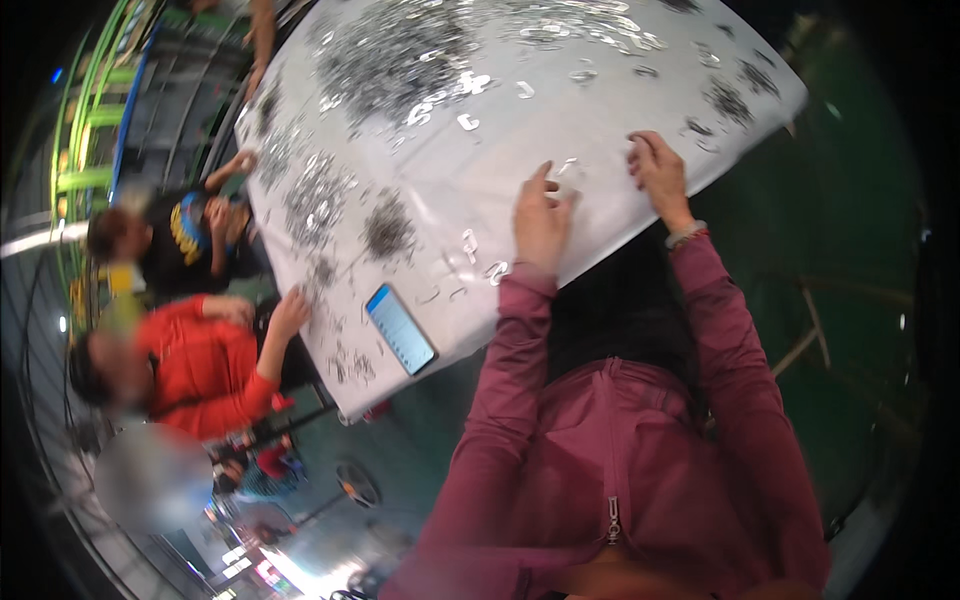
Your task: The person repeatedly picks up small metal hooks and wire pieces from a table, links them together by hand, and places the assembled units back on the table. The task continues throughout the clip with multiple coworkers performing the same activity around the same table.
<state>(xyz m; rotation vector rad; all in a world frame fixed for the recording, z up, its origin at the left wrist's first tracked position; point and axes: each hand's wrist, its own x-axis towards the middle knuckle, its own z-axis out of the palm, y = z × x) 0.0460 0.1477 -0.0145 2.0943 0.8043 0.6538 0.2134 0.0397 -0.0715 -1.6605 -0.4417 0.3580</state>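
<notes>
My left hand (540,215) rests on the white table (430,180), its fingertips at a small shiny metal piece (568,168) near the table's edge. My right hand (658,170) lies a little to the right, fingers curled on the tabletop close to the same piece. The blur hides whether either hand pinches it. Both arms wear dark pink sleeves. Several small metal rings (468,240) lie just left of my left hand.
Piles of small metal parts (390,60) cover the far side of the table. A phone with a lit screen (400,328) lies near the left edge. A person in red (200,365) and another in black (185,235) work at the table's left side.
</notes>
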